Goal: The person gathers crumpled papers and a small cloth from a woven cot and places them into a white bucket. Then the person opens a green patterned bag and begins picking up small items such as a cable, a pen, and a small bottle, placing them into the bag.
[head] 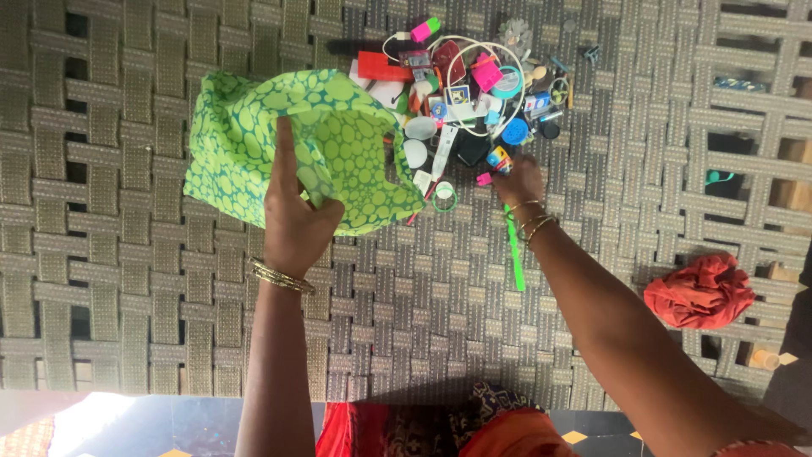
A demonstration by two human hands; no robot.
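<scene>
1. Forearms with bangles reached from the near edge over the woven cot (127, 279).
2. Left hand (292, 216) pinched the green bag (245, 140) at its rim, fingers clamped on the cloth, holding the mouth open toward the right.
3. Right hand (518, 179) lay on the pile of small items (474, 93) just right of the bag, fingers curled among them; whether it gripped anything, I could not tell.
4. Most items lay outside the bag, so the gathering looked barely begun.
5. Green stick (514, 247) lay under the right wrist; red cloth (700, 290) sat well apart, right.
</scene>
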